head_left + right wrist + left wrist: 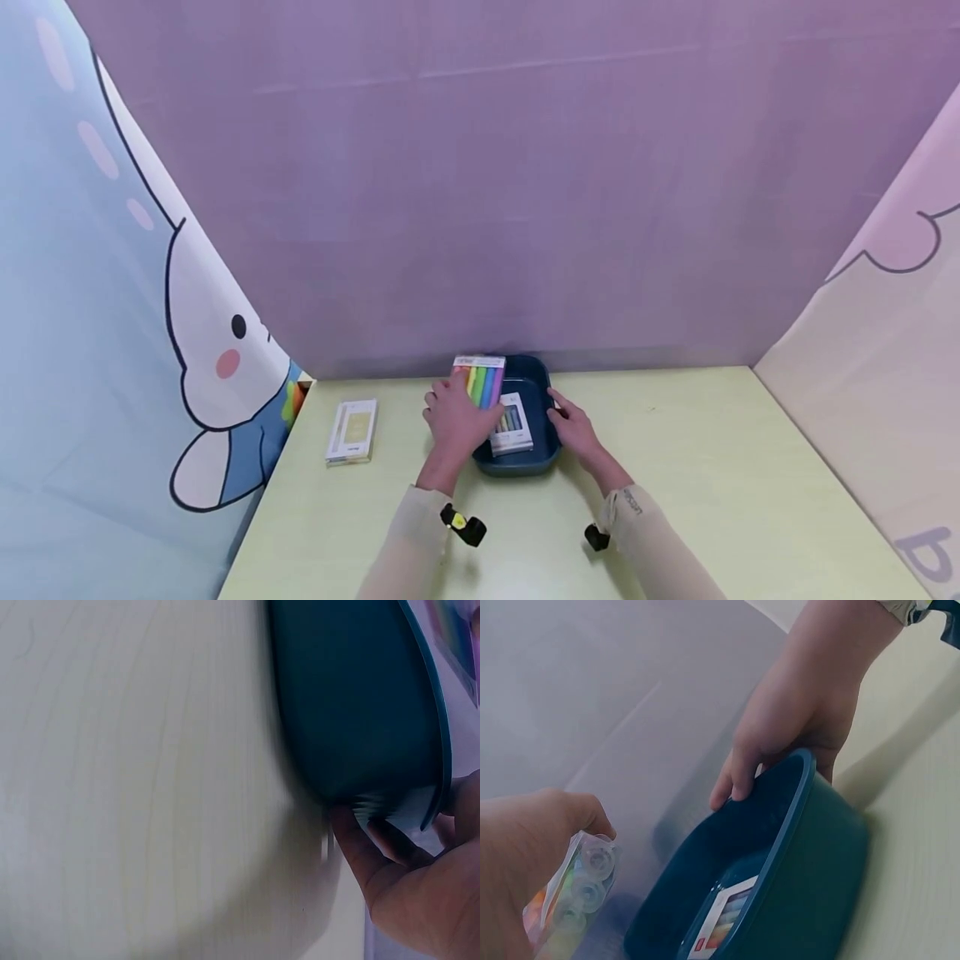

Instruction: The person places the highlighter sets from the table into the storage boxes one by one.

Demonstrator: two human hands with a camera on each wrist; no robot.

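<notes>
My left hand [460,417] grips a clear pack of rainbow-coloured markers [486,383] above the left side of a dark teal plastic bin [536,383]. In the left wrist view the pack [589,881] shows round, see-through ends and hangs apart from the bin's rim. On the bin's right side, my right hand [576,429] holds the wall, with fingers outside and the thumb at the rim. A white box with a window of coloured sticks [512,425] lies inside the bin; the left hand partly covers its edge.
A white box with a yellow panel [352,431] lies on the pale wooden table [690,492] to the left. Behind the bin rises a purple cloth wall [525,208]. Printed cloth panels [112,333] stand at both sides.
</notes>
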